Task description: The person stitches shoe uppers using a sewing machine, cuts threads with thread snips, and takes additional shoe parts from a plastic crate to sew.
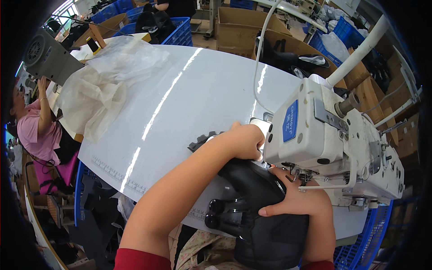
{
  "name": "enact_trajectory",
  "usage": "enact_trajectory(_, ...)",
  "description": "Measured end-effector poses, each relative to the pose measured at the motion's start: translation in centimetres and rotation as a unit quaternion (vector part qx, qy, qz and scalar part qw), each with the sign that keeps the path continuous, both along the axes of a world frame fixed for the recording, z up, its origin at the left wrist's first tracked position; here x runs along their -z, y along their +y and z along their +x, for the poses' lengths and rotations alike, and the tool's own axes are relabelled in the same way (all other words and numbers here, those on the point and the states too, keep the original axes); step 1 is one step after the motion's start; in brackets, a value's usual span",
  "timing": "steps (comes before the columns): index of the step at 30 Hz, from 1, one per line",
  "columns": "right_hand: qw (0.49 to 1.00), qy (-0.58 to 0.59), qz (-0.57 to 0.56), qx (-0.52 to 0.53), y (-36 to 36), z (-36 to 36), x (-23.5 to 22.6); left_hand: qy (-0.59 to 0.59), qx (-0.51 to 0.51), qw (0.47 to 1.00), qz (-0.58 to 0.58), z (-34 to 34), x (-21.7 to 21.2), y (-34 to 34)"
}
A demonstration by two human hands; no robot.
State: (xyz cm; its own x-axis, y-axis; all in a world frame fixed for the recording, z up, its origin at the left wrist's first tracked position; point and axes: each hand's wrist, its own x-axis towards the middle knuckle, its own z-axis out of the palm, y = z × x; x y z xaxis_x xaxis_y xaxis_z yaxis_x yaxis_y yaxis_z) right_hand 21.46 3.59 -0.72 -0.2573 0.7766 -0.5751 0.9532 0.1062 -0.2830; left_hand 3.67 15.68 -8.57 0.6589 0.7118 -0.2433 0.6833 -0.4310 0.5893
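Observation:
A shiny black glove (pixel 270 225) hangs over the table's near edge, its finger-like parts pointing left. Its upper end lies by the needle area of a white sewing machine (pixel 310 130). My left hand (pixel 248 141) is curled closed at that upper end, beside the machine head; its fingertips are partly hidden. My right hand (pixel 297 195) grips the glove's right side, thumb stretched across the black surface, other fingers partly hidden under the machine. A dark piece with a notched edge (pixel 204 140) sticks out behind my left forearm.
Crumpled translucent plastic (pixel 105 81) covers the far left of the pale table (pixel 180 108). A person in pink (pixel 38 130) sits at another machine (pixel 49 56) to the left. Beyond the table stand cardboard boxes (pixel 240 29) and a blue crate (pixel 180 31) with black items.

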Motion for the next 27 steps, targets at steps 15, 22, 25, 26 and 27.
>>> enact_trajectory(15, 1.000, -0.008, -0.020, 0.007, 0.0, 0.0, 0.0, -0.020, -0.008, 1.000, 0.009, -0.1, 0.6, 0.0)
enact_trajectory(22, 1.000, -0.022, -0.011, -0.008, 0.0, -0.1, 0.0, -0.024, -0.006, 1.000, 0.014, 0.0, 1.0, 0.1)
enact_trajectory(25, 0.999, -0.026, -0.038, 0.016, 0.0, -0.1, 0.1, -0.014, 0.000, 1.000, 0.018, 0.1, 1.2, 0.3)
enact_trajectory(26, 0.999, -0.009, -0.041, 0.023, 0.0, 0.0, 0.1, -0.014, 0.001, 1.000, 0.019, 0.1, 1.3, 0.3)
enact_trajectory(27, 0.998, -0.019, -0.046, 0.026, 0.0, 0.0, 0.2, -0.013, 0.000, 1.000, 0.022, 0.1, 1.3, 0.3)
